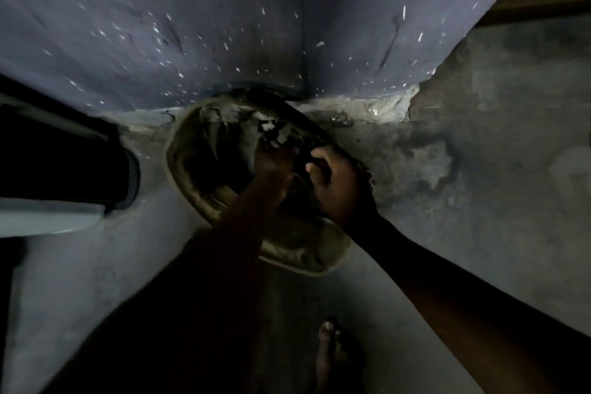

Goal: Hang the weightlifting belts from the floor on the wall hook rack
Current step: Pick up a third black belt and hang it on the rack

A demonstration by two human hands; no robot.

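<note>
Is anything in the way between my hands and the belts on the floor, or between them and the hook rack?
Nothing visible: the right hand grips the coiled belts on the floor and the left hand touches them. The hook rack is out of view, so that path cannot be judged.

Dim light; blue-grey walls (160,25) flecked with white chips meet in a corner just beyond the left hand (275,166) and right hand (339,185), rough bare grey concrete (486,144) to their right, dark white-edged fixture (64,166) well left, grey floor (287,313) beneath.
</note>
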